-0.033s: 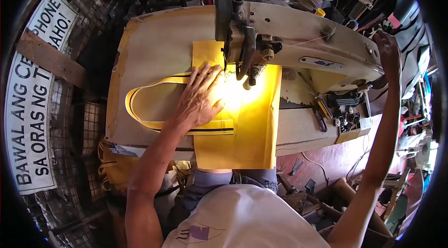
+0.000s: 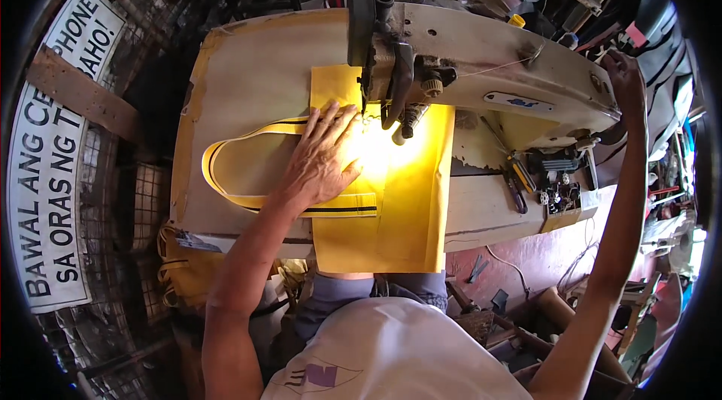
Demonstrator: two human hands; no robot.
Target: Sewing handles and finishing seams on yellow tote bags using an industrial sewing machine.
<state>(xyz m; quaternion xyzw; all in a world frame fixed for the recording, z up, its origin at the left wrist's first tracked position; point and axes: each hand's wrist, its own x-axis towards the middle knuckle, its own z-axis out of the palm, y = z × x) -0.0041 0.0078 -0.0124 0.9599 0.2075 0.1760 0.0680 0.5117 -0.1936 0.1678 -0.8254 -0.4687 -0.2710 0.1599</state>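
My left hand [image 2: 323, 152] lies flat, fingers stretched, on a yellow fabric panel [image 2: 353, 246] under the sewing machine [image 2: 481, 61]. A yellow strap with a dark stripe [image 2: 218, 163] loops out to the left from beneath that hand. One strap end rests flat on the panel; the other runs toward the needle area, where bright lamp glare hides the stitching. My right arm reaches to the machine's far right end. There my right hand [image 2: 626, 76] is curled at the handwheel [image 2: 613, 131], its fingers partly hidden.
Scissors [image 2: 514, 193] and an orange-handled tool [image 2: 520, 173] lie right of the panel, beside a small box of metal parts [image 2: 564, 204]. Yellow fabric pieces [image 2: 192, 268] hang below the table's left edge. A wire grille with a white sign [image 2: 53, 234] stands at the left.
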